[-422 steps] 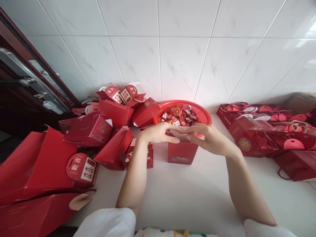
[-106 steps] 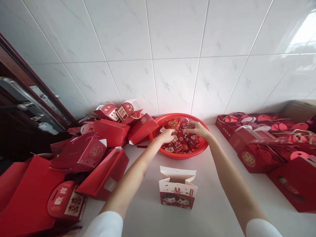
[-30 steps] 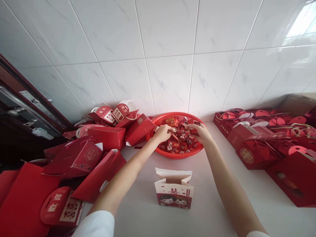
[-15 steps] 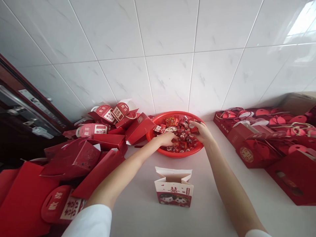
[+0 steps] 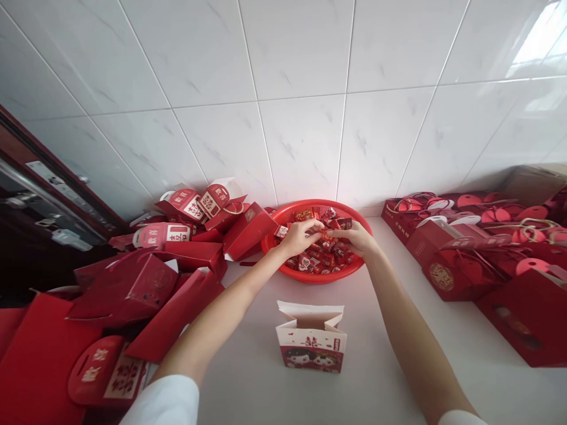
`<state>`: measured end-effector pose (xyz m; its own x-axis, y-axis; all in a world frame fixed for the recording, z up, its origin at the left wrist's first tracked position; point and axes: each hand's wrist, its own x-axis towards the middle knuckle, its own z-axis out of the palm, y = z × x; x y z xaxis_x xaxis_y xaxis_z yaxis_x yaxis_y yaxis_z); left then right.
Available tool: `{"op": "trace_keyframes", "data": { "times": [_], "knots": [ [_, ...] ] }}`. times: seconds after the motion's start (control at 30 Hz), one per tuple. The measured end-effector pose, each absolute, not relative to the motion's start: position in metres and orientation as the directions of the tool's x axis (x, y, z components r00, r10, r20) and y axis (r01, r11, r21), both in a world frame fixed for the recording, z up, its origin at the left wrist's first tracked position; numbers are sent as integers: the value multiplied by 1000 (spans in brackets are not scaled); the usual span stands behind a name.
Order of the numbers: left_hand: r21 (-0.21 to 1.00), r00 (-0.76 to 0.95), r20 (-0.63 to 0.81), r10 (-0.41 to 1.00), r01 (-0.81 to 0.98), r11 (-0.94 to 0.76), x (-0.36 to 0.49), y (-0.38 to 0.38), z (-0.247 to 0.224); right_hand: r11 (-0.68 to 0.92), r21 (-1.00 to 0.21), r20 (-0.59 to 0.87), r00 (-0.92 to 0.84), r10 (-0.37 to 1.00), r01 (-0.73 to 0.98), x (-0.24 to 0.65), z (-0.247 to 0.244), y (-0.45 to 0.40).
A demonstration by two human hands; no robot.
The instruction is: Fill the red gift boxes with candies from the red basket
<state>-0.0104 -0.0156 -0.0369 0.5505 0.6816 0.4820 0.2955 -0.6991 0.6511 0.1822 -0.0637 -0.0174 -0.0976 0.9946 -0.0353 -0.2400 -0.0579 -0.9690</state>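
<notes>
A red plastic basket [image 5: 325,278] near the wall holds a heap of wrapped candies [image 5: 316,258] in red wrappers. Over its middle, my left hand [image 5: 301,237] has its fingers bent together on a small red candy [image 5: 326,235]. My right hand [image 5: 357,237] meets it from the right, closed on small red wrapped candies, one dark red piece showing above the fingers. The fingertips of both hands nearly touch. In front of the basket, an open paper gift bag [image 5: 311,339] with a white top and two cartoon figures stands upright on the white table [image 5: 248,366].
Red gift boxes [image 5: 128,289] lie piled at the left, close to my left forearm. Rows of red boxes with rope handles [image 5: 460,265] stand at the right. Behind rises a tiled wall [image 5: 301,141]; a dark cabinet frame [image 5: 48,189] is at the far left.
My left hand has risen from the candies toward my right hand, which has moved slightly inward. Both are now together above the basket, with a red candy between them.
</notes>
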Motion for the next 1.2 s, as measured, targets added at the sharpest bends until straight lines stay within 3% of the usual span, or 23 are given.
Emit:
{"op": "trace_keyframes", "data": {
  "times": [0.1, 0.27, 0.47, 0.63, 0.87, 1.03, 1.2],
  "knots": [
    [658, 546, 450, 707, 333, -676, -10, -17, -36, -18, -967, -14, -18, 1000, -253, 181, -18, -63],
    [515, 777, 70, 626, 509, -690, -4, -18, -32, 76, -942, 16, 182, 983, -328, 185, -22, -57],
    [424, 821, -221, 527, 567, -706, 17, -15, -33, 72, -930, -3, 202, 979, -360, 185, -21, -57],
    [495, 810, -186, 556, 566, -660, 19, -14, -27, 69, -923, -11, 206, 978, -378, 185, -23, -57],
    [657, 638, 118, 761, 524, -542, -2, -21, -14, 81, -905, -2, 194, 981, -419, 185, -19, -57],
    [889, 444, 302, 843, 188, -417, -14, -43, -12, 65, -893, 10, 125, 992, -445, 182, -7, -63],
    [922, 374, 343, 862, 41, -385, -26, -74, 2, 66, -892, 93, -39, 995, -448, 172, 12, -81]
  ]
}}
